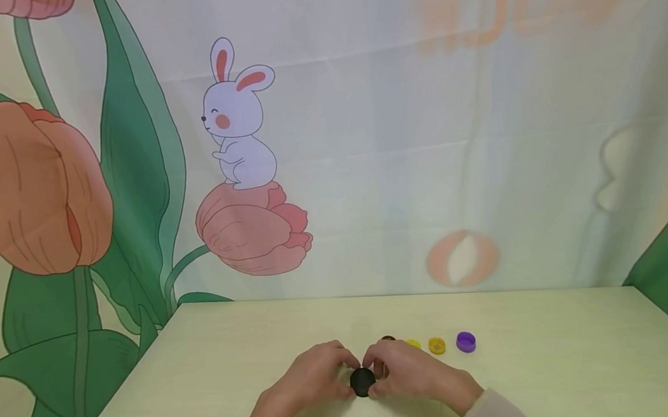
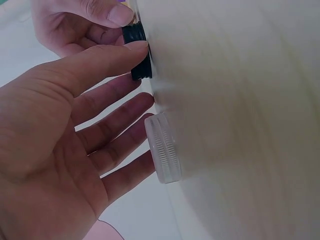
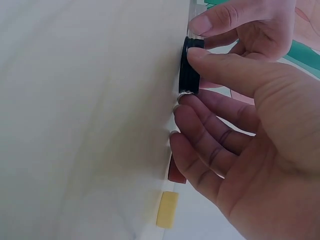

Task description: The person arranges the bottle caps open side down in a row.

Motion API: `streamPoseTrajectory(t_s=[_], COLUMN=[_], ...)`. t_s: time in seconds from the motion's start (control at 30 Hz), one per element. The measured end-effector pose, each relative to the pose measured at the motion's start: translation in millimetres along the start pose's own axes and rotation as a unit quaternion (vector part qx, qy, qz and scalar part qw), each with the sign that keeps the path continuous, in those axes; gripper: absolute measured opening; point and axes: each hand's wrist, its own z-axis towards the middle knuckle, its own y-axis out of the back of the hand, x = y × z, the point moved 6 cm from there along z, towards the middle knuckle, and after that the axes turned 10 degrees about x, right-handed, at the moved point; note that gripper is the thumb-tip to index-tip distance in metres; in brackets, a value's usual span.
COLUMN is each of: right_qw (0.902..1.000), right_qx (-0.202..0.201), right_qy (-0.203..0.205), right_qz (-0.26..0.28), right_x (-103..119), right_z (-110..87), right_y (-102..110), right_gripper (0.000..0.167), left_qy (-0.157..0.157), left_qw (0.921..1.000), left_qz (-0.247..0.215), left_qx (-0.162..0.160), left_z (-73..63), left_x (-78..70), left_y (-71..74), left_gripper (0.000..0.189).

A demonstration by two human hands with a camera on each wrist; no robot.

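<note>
A round black bottle cap [image 1: 362,382] with ridged sides rests on the table between both hands. My left hand [image 1: 317,378] pinches its left side between thumb and index finger, the other fingers spread behind. From the right, my right hand [image 1: 410,373] grips the same cap, with its thumb [image 3: 215,65] on the near side. Beside the left fingertips stands a clear ribbed cap [image 2: 164,148], which the left hand hides in the head view. Past the right fingers, the right wrist view shows part of a reddish-brown cap [image 3: 177,171] and a yellow cap [image 3: 167,210].
Behind the right hand lie a mostly covered dark brown cap [image 1: 388,338], a partly covered yellow cap [image 1: 413,343], an amber cap [image 1: 437,346] and a purple cap [image 1: 466,342]. The pale table [image 1: 216,343] ends at a printed curtain [image 1: 366,168].
</note>
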Motion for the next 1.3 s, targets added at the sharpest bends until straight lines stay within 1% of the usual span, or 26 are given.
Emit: streamPoseTrajectory(t_s=[0.23,0.5,0.77,0.97,1.1,1.3], right_qw=[1.0,0.9999,1.0,1.0,0.9997,0.9976], right_qx=[0.0,-0.001,-0.005,-0.002,-0.017,-0.067], right_qy=[-0.003,-0.006,-0.005,-0.002,0.004,0.019], right_qz=[0.002,0.009,0.0,0.008,0.015,0.0], right_x=[0,0,0,3,6,4], right_z=[0.4,0.5,3.2,0.5,-3.7,-9.1], right_y=[1,1,-1,3,12,30], right_gripper=[0.034,0.031,0.031,0.035,0.035,0.03], left_qy=[0.003,0.012,0.007,0.006,0.002,-0.001], left_qw=[1.0,0.9999,0.9999,0.9993,0.9978,0.9953], left_qz=[-0.001,-0.005,-0.006,-0.037,-0.066,-0.093], left_qx=[0.005,0.008,0.009,0.009,0.0,-0.028], left_z=[0.5,0.3,-1.3,-1.4,-2.8,-1.1], left_x=[0.6,2.5,4.0,7.5,7.7,6.4], left_y=[-0.3,-0.7,0.6,4.5,8.4,16.5], left_gripper=[0.037,0.035,0.037,0.041,0.042,0.04])
